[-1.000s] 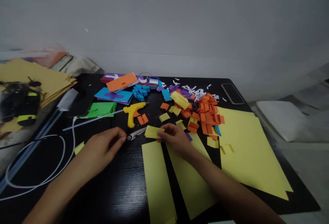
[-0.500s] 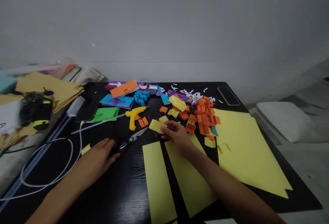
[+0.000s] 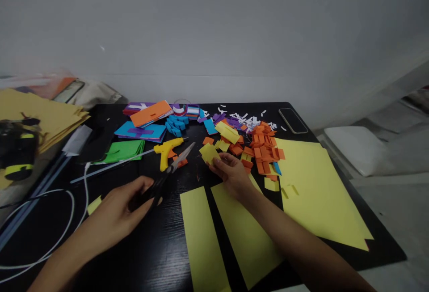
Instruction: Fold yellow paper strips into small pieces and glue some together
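My left hand (image 3: 125, 207) is closed around the black handles of a pair of scissors (image 3: 172, 166), whose blades point up and to the right. Between thumb and fingers, my right hand (image 3: 231, 175) pinches a small yellow paper piece (image 3: 209, 153). Beneath and in front of that hand lie a wide yellow paper strip (image 3: 241, 234) and a narrower yellow strip (image 3: 203, 238). A pile of folded orange paper pieces (image 3: 263, 146) sits just beyond my right hand. Close to the scissor blades rests a yellow glue gun (image 3: 165, 152).
Large yellow sheets (image 3: 321, 193) cover the table's right side, with a phone (image 3: 292, 120) behind them. Stacked blue paper (image 3: 140, 131), green paper (image 3: 125, 151) and white scraps (image 3: 246, 120) lie at the back. A white cable (image 3: 72, 220) loops at left.
My left hand has taken hold of the scissors and lifted them off the table. The yellow piece in my right hand has been turned more upright. The view has shifted slightly right.
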The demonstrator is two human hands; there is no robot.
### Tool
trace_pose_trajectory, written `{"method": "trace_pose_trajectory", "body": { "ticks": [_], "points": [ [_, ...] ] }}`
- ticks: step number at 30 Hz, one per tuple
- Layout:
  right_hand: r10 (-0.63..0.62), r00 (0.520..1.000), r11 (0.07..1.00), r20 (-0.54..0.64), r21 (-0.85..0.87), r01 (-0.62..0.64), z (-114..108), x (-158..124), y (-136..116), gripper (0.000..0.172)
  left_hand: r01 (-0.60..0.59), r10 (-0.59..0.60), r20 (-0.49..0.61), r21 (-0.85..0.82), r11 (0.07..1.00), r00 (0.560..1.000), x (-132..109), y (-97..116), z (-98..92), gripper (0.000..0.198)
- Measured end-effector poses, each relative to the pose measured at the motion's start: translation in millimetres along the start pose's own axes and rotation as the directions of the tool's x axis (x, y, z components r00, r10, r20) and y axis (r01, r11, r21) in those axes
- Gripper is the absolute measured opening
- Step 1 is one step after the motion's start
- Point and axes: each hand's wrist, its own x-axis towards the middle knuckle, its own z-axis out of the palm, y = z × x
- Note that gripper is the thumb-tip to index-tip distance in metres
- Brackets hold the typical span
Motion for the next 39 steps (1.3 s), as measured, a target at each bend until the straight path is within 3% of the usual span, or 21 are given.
{"method": "trace_pose_trajectory", "body": {
  "ticks": [3,7,13,18,23,39],
  "points": [
    [-0.029,0.999,0.998,0.012,-0.048,0.030,2.1,-4.0,-1.7,0.043,-0.038,0.029,0.089,0.105,0.994,0.996,13.8,0.4,11.2,0.032],
    [-0.085,0.996,0.987,0.012,-0.134,0.086,3.7,-9.5,-1.7,0.040,-0.078,0.069,0.052,0.184,0.980,0.996,22.1,2.7,25.0,0.032],
    [-0.127,0.990,0.967,0.064,-0.213,0.138,7.4,-18.1,-1.8,0.036,-0.116,0.109,0.038,0.278,0.954,0.993,14.1,-10.4,40.1,0.025],
    [-0.149,0.986,0.949,0.080,-0.269,0.165,13.2,-25.4,-4.0,0.034,-0.143,0.132,0.055,0.370,0.918,0.990,9.6,-17.1,41.6,0.018],
    [-0.184,0.974,0.928,0.132,-0.302,0.216,17.2,-31.0,-4.5,0.031,-0.144,0.146,0.018,0.334,0.932,0.989,12.0,-13.1,41.3,0.010],
    [-0.118,0.981,0.966,0.153,-0.211,0.149,19.6,-31.8,-4.4,0.032,-0.233,0.239,0.023,0.324,0.917,0.971,11.4,-18.6,43.8,0.007]
  ]
}}
